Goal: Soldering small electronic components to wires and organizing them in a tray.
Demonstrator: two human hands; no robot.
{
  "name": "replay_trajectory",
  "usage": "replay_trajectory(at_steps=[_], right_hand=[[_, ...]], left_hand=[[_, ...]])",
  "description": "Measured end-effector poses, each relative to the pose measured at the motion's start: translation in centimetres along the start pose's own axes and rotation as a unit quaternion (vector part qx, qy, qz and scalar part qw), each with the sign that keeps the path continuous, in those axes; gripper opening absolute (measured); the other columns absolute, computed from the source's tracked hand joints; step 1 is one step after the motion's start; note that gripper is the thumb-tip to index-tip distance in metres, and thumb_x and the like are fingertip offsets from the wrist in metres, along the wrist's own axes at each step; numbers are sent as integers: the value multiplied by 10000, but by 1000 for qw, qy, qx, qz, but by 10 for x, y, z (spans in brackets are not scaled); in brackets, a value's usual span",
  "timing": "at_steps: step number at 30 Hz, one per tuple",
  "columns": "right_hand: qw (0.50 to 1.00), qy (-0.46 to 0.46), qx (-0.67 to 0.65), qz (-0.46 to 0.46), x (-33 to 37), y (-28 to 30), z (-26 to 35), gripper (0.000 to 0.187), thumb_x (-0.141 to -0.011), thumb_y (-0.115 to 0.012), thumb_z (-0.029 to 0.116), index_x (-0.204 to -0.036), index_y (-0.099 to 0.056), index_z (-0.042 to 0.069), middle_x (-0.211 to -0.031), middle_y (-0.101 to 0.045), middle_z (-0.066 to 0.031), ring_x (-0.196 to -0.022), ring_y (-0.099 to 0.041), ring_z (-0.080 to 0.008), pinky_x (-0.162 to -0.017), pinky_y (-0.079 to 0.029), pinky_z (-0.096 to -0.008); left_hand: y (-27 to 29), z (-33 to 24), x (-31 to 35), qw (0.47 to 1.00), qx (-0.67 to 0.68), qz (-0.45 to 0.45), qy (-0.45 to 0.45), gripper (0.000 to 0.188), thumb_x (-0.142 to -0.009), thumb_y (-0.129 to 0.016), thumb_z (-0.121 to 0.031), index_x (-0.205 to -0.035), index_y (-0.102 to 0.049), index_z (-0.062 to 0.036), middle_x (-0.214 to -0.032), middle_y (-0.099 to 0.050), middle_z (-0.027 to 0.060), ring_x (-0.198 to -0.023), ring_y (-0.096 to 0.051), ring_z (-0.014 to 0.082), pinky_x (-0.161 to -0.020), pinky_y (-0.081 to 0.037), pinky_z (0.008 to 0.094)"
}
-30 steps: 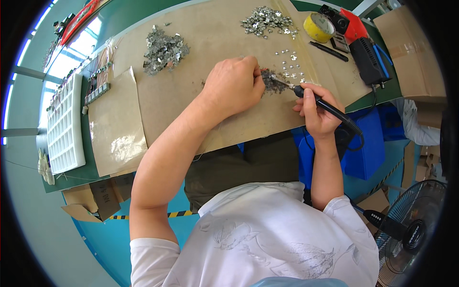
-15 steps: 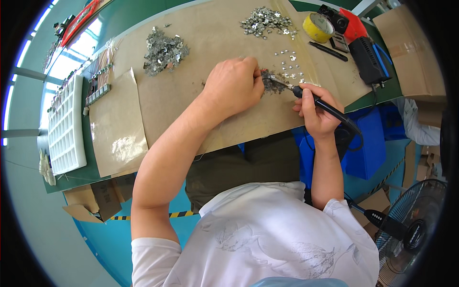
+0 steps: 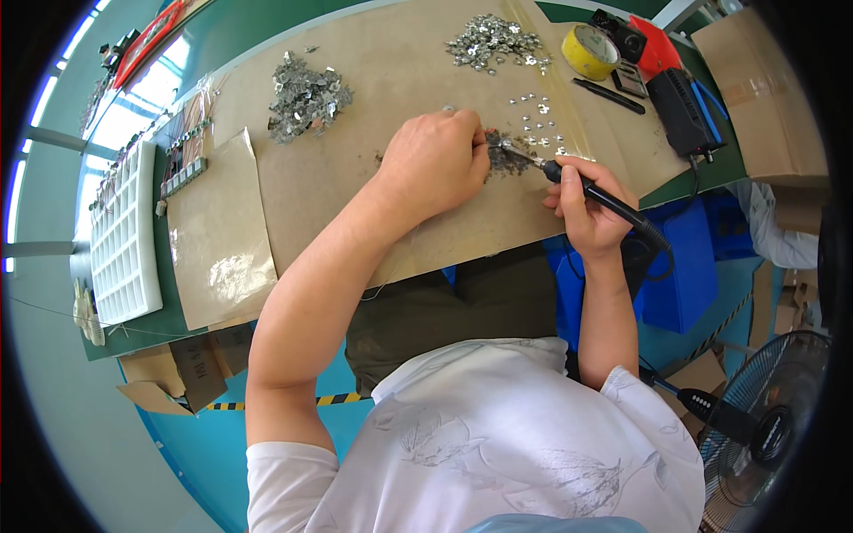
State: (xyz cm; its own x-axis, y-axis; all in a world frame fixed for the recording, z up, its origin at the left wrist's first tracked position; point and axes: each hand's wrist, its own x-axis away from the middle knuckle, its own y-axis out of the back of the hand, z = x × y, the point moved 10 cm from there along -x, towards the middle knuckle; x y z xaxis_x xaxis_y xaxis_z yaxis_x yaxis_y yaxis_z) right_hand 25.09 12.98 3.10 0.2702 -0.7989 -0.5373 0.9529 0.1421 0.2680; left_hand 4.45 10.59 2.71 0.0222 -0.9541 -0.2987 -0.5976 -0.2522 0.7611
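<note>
My right hand point(image 3: 597, 211) is closed around a black-handled soldering iron point(image 3: 569, 169), its thick cable curving down beside my wrist. The iron's metal tip reaches left toward a dark, crumbly patch point(image 3: 511, 158) on the brown paper. Just left of the tip my left hand point(image 3: 435, 162) is closed, thumb and fingers pressed together. What it pinches is mostly hidden by the hand; a small reddish bit shows by the fingertips. Small shiny metal pieces point(image 3: 544, 108) lie scattered beyond the tip.
Farther off lie a heap of silvery parts point(image 3: 494, 43) and a pile of grey metal pieces point(image 3: 306, 98). Yellow tape point(image 3: 590, 51), a black pen-like tool point(image 3: 609, 96) and a black box point(image 3: 682, 111) stand right. A white compartment tray point(image 3: 124, 240) is left; a fan point(image 3: 764, 435) stands lower right.
My left hand has shifted very slightly, and a small piece now shows just beyond its knuckles. The iron in my right hand stays in nearly the same place.
</note>
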Motion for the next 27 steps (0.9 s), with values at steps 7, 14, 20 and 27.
replay_trajectory(at_steps=[7, 14, 20, 27], right_hand=[[1000, -2, -3, 2, 1, -2, 1, 102, -942, -708, 20, -1022, -755, -23, -741, -722, -64, -598, -703, -103, -552, -526, -209], [1000, 11, 3, 7, 0, -3, 1, 104, -935, -715, 16, -1023, -751, -26, -739, -721, -69, -598, -705, -108, -548, -523, -215], [1000, 23, -12, -4, 2, 0, -1, 104, -951, -694, 6, -1033, -746, -30, -744, -726, -73, -576, -685, -91, -538, -532, -212], [997, -5, -64, -38, 4, 6, -5, 129, -975, -684, 24, -1071, -733, -45, -731, -724, -84, -561, -673, -89, -520, -556, -213]], left_hand=[[-1, -1, 1, 1000, -10, 3, -6, 131, -871, -708, -151, -905, -696, -25, -803, -708, 142, -761, -694, 345, -713, -553, 453], [-2, 0, 3, 1000, -11, -5, -8, 131, -881, -710, -157, -911, -699, -30, -803, -708, 141, -771, -695, 353, -716, -552, 458], [-1, 1, 2, 1000, -12, -3, -4, 134, -876, -716, -149, -905, -693, -20, -768, -699, 145, -739, -689, 349, -697, -548, 454], [3, 0, 2, 1000, 20, -13, 7, 131, -890, -710, -133, -923, -683, -9, -751, -702, 142, -697, -693, 320, -657, -545, 418]])
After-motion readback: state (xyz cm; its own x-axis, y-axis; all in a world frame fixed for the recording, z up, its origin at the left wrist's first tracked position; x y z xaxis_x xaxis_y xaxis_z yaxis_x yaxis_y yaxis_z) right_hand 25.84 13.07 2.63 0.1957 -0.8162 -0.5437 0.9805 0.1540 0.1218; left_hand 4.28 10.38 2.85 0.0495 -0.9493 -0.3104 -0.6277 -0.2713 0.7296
